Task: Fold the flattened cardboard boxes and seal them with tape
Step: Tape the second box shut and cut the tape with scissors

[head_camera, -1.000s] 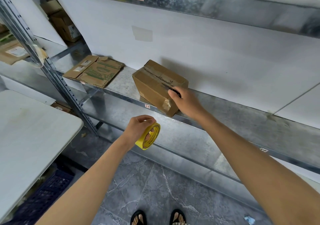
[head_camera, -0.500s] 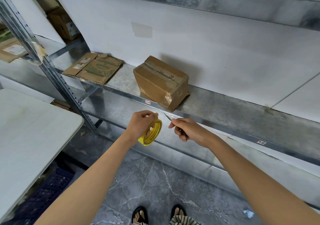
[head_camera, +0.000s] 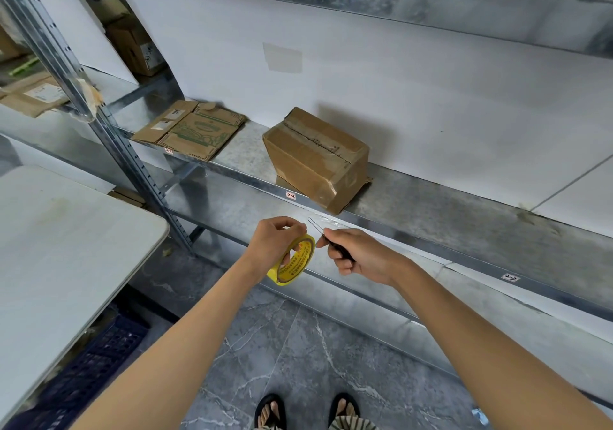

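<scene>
Bare forearms (head_camera: 185, 323), black strappy sandals (head_camera: 270, 411)

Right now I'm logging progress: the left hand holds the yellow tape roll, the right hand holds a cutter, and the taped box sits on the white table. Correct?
One error: the head view shows the box on the metal shelf, not the table. The left hand holds the tape roll; the right hand holds the cutter.

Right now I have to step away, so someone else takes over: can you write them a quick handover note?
Left hand: grips the yellow tape roll.
Right hand: closed on a small blade, tip at the tape's loose end.
Folded box: on the shelf, top seam taped, nobody touching it.
Flattened boxes: on the same shelf, to the left, unfolded.
Left: fold and tape those.
</scene>
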